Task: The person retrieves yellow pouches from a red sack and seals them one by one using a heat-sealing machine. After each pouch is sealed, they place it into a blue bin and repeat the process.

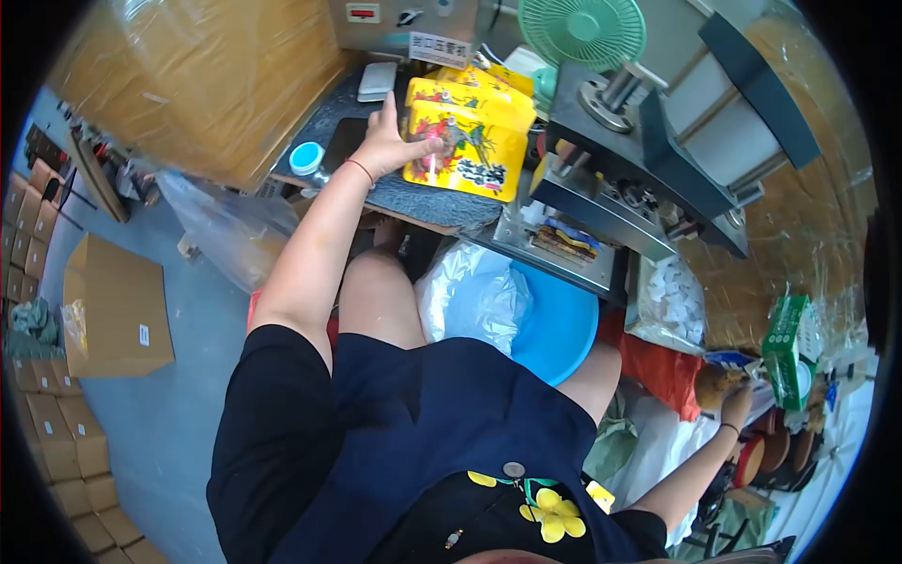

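Observation:
My left hand (387, 148) rests at the left edge of a fanned stack of yellow printed pouches (489, 155) on the dark tabletop (423, 204). Its thumb lies over the front pouch and the forefinger points away, spread apart from the thumb. Far to the right, my right hand (738, 404) reaches to a brown item (716, 383) beside a green and white box (791, 352). Its fingers are small and partly hidden there, so I cannot tell what they hold. A sealing press (611, 207) stands right of the pouches, with colourful strips on its metal plate.
A blue basin (564, 324) with a white plastic bag (474, 291) sits under the table edge. Left of the pouches are a blue-lidded jar (307, 160) and a white device (377, 82). A green fan (583, 33) stands behind. An open carton (117, 305) is on the floor.

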A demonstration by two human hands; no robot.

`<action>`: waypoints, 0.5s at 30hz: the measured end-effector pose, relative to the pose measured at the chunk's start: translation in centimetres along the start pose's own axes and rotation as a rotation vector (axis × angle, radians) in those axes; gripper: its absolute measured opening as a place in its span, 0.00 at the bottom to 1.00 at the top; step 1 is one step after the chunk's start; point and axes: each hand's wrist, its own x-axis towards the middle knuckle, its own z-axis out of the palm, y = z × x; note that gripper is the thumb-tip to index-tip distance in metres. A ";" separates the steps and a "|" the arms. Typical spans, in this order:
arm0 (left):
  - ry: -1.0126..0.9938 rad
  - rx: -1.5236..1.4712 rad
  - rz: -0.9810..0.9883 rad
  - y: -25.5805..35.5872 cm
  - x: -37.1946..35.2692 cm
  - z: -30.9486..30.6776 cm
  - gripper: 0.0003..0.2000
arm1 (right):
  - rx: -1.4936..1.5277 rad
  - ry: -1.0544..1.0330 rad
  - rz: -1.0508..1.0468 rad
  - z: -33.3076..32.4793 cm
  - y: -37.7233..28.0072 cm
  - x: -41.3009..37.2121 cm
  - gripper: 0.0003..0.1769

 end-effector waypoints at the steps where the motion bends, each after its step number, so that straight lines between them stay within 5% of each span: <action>1: 0.058 0.015 0.064 0.1 -1.3 -0.7 0.73 | 0.030 0.072 0.002 -0.2 -0.6 0.0 0.15; 3: 0.114 0.038 0.176 1.5 -6.8 -3.3 0.60 | 0.071 0.110 -0.007 -1.4 -2.3 -0.1 0.15; 7: -0.259 0.094 0.392 3.4 -23.5 -12.1 0.09 | -0.034 -0.002 -0.158 -3.3 -1.7 -0.5 0.16; 9: -0.573 0.396 0.028 2.2 -33.5 -15.6 0.05 | -0.231 -0.125 -0.104 -7.5 -5.2 -2.0 0.18; 11: -0.759 0.626 -0.437 0.5 -41.9 -16.5 0.06 | -0.506 -0.336 -0.259 -10.3 -7.5 -2.0 0.20; 13: -0.725 0.597 -0.601 -2.6 -48.4 -14.9 0.08 | -0.021 -0.447 -0.130 -17.5 -22.6 -6.7 0.21; 14: -0.710 0.589 -0.668 -4.4 -51.3 -13.7 0.08 | 0.084 -0.494 -0.497 -16.3 -23.9 -6.0 0.19; 15: -0.665 0.492 -0.738 -6.0 -53.0 -11.8 0.10 | 0.226 -0.628 -0.569 -17.7 -31.5 -7.9 0.16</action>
